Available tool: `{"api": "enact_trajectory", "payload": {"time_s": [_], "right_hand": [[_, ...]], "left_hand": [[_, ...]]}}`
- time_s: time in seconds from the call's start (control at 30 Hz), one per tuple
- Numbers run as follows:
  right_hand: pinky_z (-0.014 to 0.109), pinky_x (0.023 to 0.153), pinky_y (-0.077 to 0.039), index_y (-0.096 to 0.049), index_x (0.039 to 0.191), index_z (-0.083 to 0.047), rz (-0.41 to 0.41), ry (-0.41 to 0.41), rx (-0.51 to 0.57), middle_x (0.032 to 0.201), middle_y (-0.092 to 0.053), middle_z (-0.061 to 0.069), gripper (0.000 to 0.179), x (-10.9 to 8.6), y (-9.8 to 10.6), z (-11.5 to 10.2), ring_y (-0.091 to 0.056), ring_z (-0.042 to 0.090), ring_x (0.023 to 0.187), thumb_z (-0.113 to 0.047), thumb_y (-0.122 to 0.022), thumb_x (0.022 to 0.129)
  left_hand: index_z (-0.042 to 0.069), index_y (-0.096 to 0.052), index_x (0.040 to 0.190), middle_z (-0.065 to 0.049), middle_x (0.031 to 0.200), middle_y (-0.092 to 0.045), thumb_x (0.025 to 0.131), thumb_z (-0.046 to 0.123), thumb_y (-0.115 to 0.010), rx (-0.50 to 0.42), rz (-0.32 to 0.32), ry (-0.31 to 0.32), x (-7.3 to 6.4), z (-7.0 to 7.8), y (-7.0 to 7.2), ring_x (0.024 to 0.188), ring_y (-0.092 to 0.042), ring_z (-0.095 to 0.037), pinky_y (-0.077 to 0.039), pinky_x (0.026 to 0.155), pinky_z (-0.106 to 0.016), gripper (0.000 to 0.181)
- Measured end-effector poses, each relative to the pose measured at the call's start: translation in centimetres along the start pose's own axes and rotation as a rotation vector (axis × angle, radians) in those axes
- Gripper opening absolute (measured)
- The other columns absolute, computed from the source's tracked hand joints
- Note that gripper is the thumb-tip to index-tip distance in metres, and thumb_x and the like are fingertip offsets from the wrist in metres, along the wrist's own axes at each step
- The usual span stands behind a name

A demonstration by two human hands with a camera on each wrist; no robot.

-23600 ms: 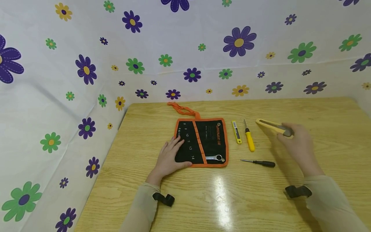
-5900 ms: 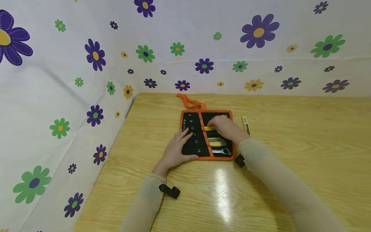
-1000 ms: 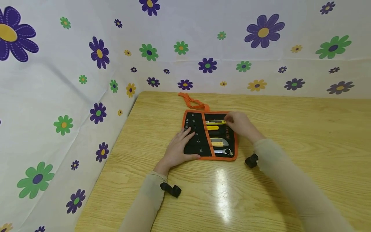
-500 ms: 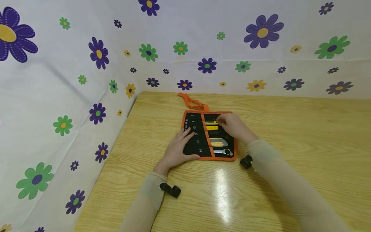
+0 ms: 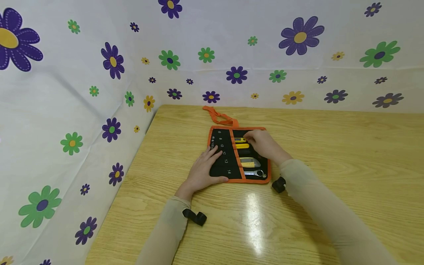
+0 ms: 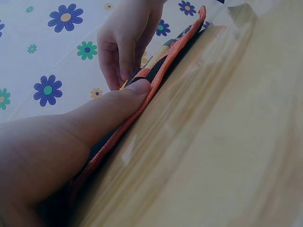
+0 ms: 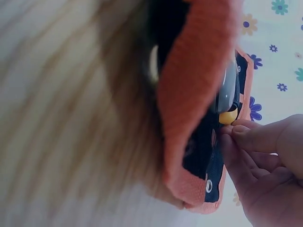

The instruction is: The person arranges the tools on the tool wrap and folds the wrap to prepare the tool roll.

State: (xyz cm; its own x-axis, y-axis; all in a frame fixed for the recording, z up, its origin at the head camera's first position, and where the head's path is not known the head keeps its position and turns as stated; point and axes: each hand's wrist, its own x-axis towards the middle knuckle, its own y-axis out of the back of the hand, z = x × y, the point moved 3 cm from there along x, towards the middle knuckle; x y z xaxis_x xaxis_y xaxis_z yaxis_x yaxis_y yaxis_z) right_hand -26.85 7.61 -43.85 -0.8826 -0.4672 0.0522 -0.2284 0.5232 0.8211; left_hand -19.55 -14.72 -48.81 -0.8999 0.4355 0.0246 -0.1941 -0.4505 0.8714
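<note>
A black tool pouch (image 5: 218, 173) with orange edging lies on the table. My left hand (image 5: 203, 169) rests flat on its numbered left side, the thumb along the front edge in the left wrist view. At the upper pocket, my right hand (image 5: 265, 145) pinches the end of a slim yellow case (image 5: 239, 140) with a dark label, its far end inside the pocket. Below it, the pockets hold a yellow screwdriver handle (image 5: 242, 146), a black screwdriver handle (image 5: 244, 151), a yellow utility knife (image 5: 250, 162) and a ring spanner (image 5: 254, 173).
An orange tie strap (image 5: 220, 118) trails from the pouch's back edge. Flower-printed cloth (image 5: 245, 44) walls in the wooden table (image 5: 347, 154) at the back and left. Black bands with small devices (image 5: 200, 218) sit at both wrists.
Since the oldest frame, the knife and both screwdrivers have gone into pockets. Over the last second my right hand has slid the yellow case leftward, deeper into its pocket. The left hand stays put.
</note>
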Motion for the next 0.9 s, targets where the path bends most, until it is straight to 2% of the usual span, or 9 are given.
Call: {"api": "enact_trajectory", "payload": {"time_s": [0.3,0.5,0.67,0.77,0.9], "right_hand": [[0.047,0.091,-0.048,-0.061,0.12,0.006,-0.016,0.003,-0.011,0.115,-0.063,0.021,0.026,-1.5,0.7,-0.3,-0.058,0.034,0.106,0.001,-0.052,0.096],[0.041,0.08,-0.052,-0.063,0.116,0.003,-0.01,0.119,-0.046,0.107,-0.062,0.016,0.026,-3.6,0.9,-0.6,-0.059,0.026,0.092,-0.008,-0.064,0.092],[0.038,0.08,-0.051,-0.065,0.114,-0.003,-0.033,0.245,-0.097,0.108,-0.06,0.009,0.034,-6.1,0.6,-1.1,-0.057,0.023,0.094,-0.022,-0.072,0.087],[0.035,0.076,-0.051,-0.067,0.109,-0.005,-0.063,0.293,-0.112,0.104,-0.058,0.006,0.036,-7.4,0.6,-1.5,-0.056,0.02,0.089,-0.028,-0.076,0.083],[0.031,0.073,-0.053,-0.069,0.103,-0.009,-0.147,0.321,-0.132,0.099,-0.059,0.0,0.032,-8.5,0.3,-1.9,-0.058,0.016,0.085,-0.03,-0.077,0.08]], "left_hand": [[0.023,-0.028,0.152,0.006,0.159,-0.012,0.075,0.064,-0.069,0.006,-0.01,0.005,0.0,-0.1,-0.1,0.145,-0.001,-0.017,-0.009,0.116,-0.04,0.096],[0.022,-0.029,0.152,0.005,0.159,-0.012,0.075,0.063,-0.07,0.003,-0.005,0.008,0.0,0.0,-0.1,0.145,-0.002,-0.018,-0.01,0.116,-0.041,0.096],[0.021,-0.029,0.152,0.004,0.159,-0.013,0.076,0.062,-0.07,0.0,0.001,0.001,0.0,0.0,0.0,0.145,-0.003,-0.019,-0.009,0.116,-0.041,0.095],[0.021,-0.03,0.152,0.003,0.159,-0.013,0.076,0.061,-0.07,-0.008,0.005,-0.005,0.0,0.0,0.0,0.145,-0.003,-0.019,-0.009,0.116,-0.041,0.095],[0.021,-0.029,0.152,0.004,0.159,-0.012,0.076,0.061,-0.07,-0.017,-0.001,-0.005,0.0,0.0,0.0,0.145,-0.002,-0.018,-0.008,0.116,-0.041,0.095]]}}
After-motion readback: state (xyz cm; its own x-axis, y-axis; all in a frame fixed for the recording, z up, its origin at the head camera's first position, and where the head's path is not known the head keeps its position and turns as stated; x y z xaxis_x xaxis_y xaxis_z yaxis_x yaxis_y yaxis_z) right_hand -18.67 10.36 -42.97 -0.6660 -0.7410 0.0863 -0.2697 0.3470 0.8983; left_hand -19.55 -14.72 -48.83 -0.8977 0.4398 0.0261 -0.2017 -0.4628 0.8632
